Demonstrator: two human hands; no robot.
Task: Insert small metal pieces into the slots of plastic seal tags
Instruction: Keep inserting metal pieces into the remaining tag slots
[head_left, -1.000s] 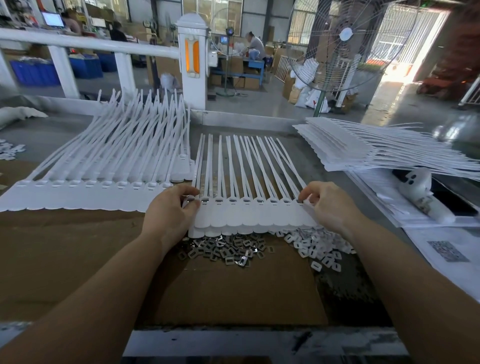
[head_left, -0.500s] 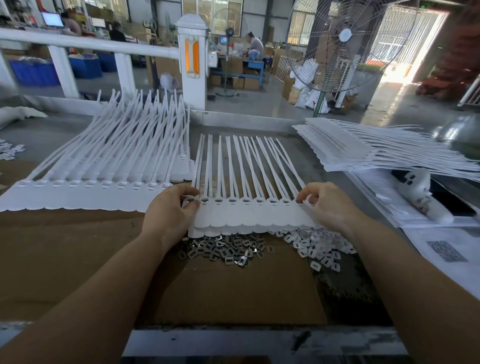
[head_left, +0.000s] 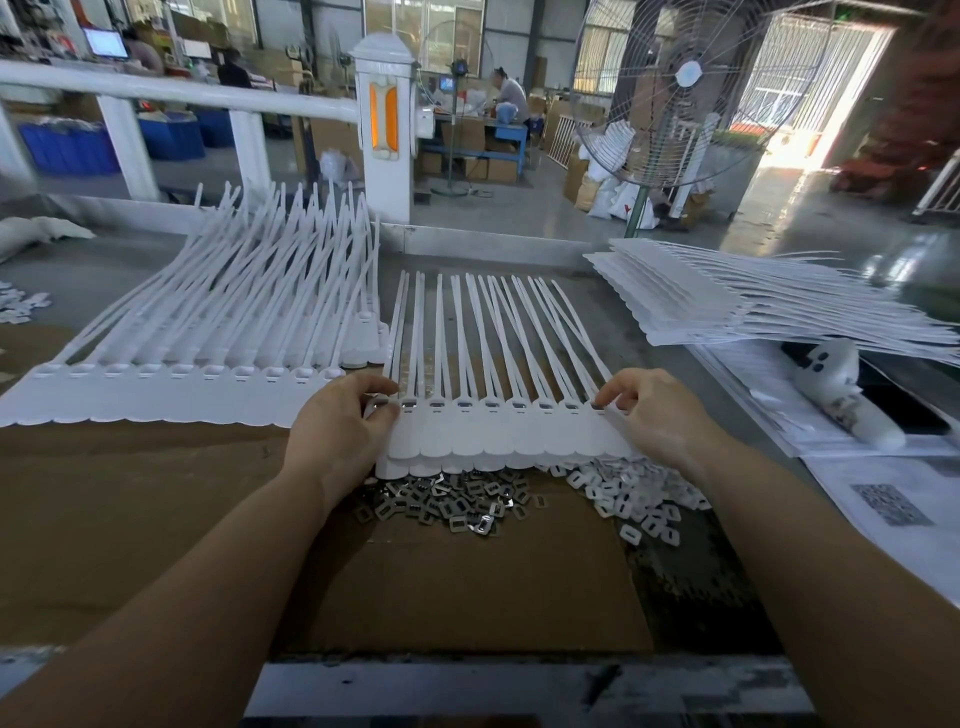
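Note:
A strip of joined white plastic seal tags lies in front of me on a second strip, tails pointing away. Small metal pieces show in the slots along its heads. My left hand grips the strip's left end, thumb and fingers curled round the edge. My right hand pinches the right end at the last slot. A heap of loose metal pieces lies just below the strip, and a heap of small white plastic pieces lies to its right.
A big stack of tag strips fans out on the left, another stack sits at the right rear. Brown cardboard covers the table. Printed papers and a white bottle lie at the right. A white railing and a fan stand behind.
Hardly anything has moved. Both hands stay at the two ends of the strip, the right fingers shifting slightly at the last slot.

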